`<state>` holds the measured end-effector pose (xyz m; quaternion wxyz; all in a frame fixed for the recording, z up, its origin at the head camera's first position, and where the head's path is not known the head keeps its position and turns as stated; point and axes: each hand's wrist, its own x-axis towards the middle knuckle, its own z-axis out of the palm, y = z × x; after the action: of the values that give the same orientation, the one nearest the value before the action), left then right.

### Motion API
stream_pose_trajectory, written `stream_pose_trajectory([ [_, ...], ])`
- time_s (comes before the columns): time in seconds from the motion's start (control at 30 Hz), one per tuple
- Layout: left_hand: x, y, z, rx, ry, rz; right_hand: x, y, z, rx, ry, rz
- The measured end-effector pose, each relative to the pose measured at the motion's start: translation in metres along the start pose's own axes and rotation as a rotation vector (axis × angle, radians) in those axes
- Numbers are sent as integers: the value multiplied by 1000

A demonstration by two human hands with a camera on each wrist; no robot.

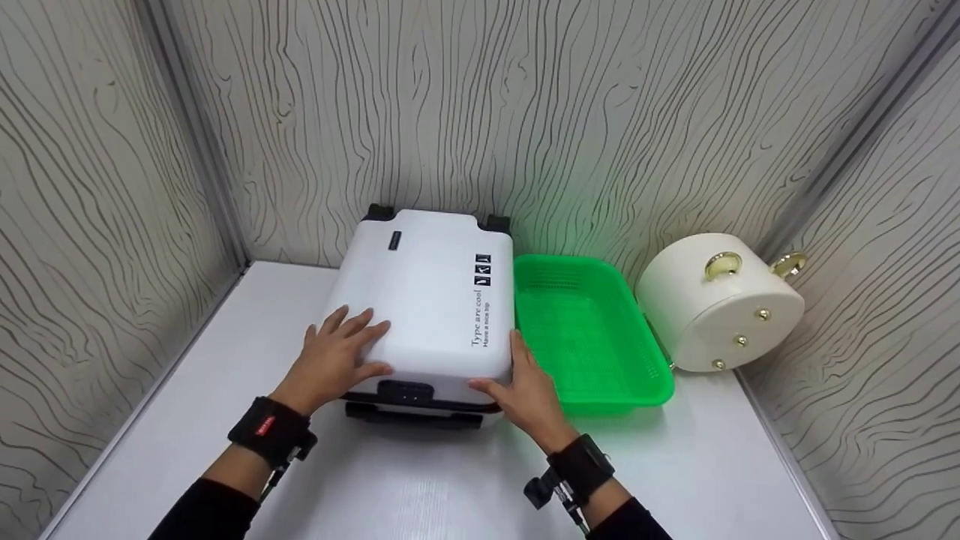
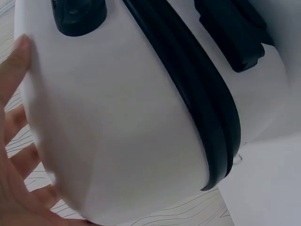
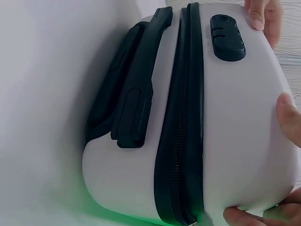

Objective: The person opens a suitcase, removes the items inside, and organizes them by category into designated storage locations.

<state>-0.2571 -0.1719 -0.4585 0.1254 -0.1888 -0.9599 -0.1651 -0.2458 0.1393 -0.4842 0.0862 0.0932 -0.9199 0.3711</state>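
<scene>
A white hard-shell suitcase (image 1: 420, 292) with black trim lies flat on the table, its wheels towards the back wall. My left hand (image 1: 334, 360) rests on the lid's near left part, fingers spread and thumb at the front edge. At the near right corner is my right hand (image 1: 529, 386), its thumb on the front edge and its fingers straight along the side. The front face carries a black combination lock (image 3: 227, 37), a black zipper band (image 3: 181, 117) and a black carry handle (image 3: 141, 84).
Right beside the suitcase stands a green plastic basket (image 1: 652, 382). Farther right, a cream round case (image 1: 697, 300) with gold handles and studs leans near the side wall. Wood-patterned walls (image 1: 450, 112) enclose the white table (image 1: 390, 487) at the back and sides.
</scene>
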Motion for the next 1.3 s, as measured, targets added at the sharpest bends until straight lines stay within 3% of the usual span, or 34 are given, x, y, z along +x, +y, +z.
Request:
stream_pose_trajectory([
  [0.37, -21, 30, 15, 66, 113, -54, -1, 22, -14, -8, -47, -61],
  [0.63, -35, 56, 26, 151, 210, -109, 9, 38, -27, 89, -150, -109],
  [0.9, -45, 80, 33, 251, 318, -72, 26, 49, -45, 176, -272, -179],
  [1.0, -52, 83, 26, 237, 259, -49, 33, 52, -49, 184, -328, -189],
  [1.1, -55, 75, 7, 144, 123, -15, 40, 52, -51, 171, -365, -200],
  [1.2, -51, 51, -17, 6, -22, 84, 44, 49, -54, 143, -376, -204],
  [1.3, -44, 18, -38, -92, -137, 179, 47, 43, -58, 97, -368, -198],
])
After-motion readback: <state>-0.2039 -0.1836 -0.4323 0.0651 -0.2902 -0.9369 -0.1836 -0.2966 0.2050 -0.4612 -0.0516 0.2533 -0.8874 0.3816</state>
